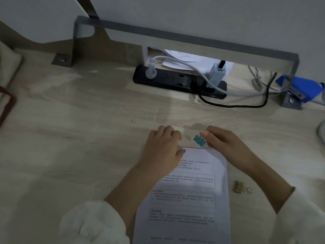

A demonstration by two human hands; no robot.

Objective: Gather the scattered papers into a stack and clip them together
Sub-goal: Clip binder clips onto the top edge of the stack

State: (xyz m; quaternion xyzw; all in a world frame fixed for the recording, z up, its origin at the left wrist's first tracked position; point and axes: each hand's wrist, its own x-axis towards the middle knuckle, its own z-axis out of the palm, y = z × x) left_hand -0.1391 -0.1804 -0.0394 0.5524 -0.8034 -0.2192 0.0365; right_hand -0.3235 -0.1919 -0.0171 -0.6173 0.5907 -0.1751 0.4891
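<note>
A stack of printed white papers (190, 196) lies on the wooden desk (79, 138), squared up, running from the lower edge of the view towards the middle. My left hand (161, 148) rests on the stack's top left corner, thumb on the paper, fingers curled over the far edge. My right hand (226, 145) pinches a teal binder clip (199, 140) between thumb and fingers, just above the stack's top edge. A gold binder clip (240, 187) lies on the desk to the right of the papers.
A black power strip (179, 81) with plugs and cables sits at the back under a grey metal rail (175, 35). A blue object (306, 88) is at the far right. A cream bag with a brown strap (7, 95) lies at the left edge.
</note>
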